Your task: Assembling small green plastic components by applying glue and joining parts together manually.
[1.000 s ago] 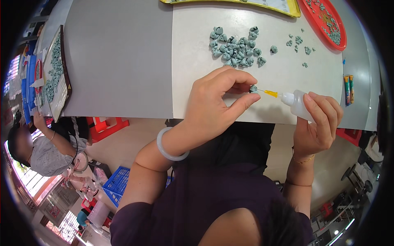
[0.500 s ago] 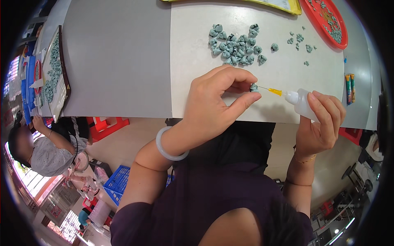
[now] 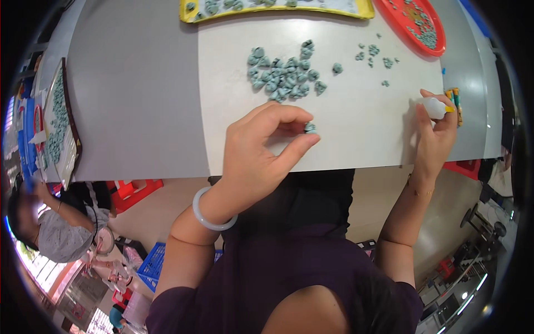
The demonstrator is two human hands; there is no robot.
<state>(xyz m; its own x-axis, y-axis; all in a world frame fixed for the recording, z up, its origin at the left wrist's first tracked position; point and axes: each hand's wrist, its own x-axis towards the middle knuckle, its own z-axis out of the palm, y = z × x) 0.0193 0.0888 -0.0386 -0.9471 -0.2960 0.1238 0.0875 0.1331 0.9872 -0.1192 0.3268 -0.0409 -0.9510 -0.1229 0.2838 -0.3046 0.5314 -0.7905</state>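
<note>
My left hand (image 3: 255,149), with a pale bangle on its forearm, pinches a small grey-green, bud-shaped piece (image 3: 310,128) between thumb and fingertips above the white table. Off to the right, my right hand (image 3: 435,139) is closed around a small white squeeze bottle (image 3: 433,108). The bottle's yellow needle tip (image 3: 449,109) points right, away from the piece. Just beyond my left fingers lies a pile of similar grey-green pieces (image 3: 286,78), some with dark marks. One single piece (image 3: 337,68) rests to the right of the pile.
Smaller grey-green bits (image 3: 374,50) are scattered toward a red tray (image 3: 443,45) at the far right. A yellow-edged tray (image 3: 278,21) lies at the far edge. Two slim tubes (image 3: 457,106) sit beyond my right hand. At left, a person (image 3: 69,234) sits near another tray (image 3: 71,142).
My right hand has drawn the bottle away to the right, and its needle has swung from the piece to point right. My left hand still pinches the piece. The whole view has shifted.
</note>
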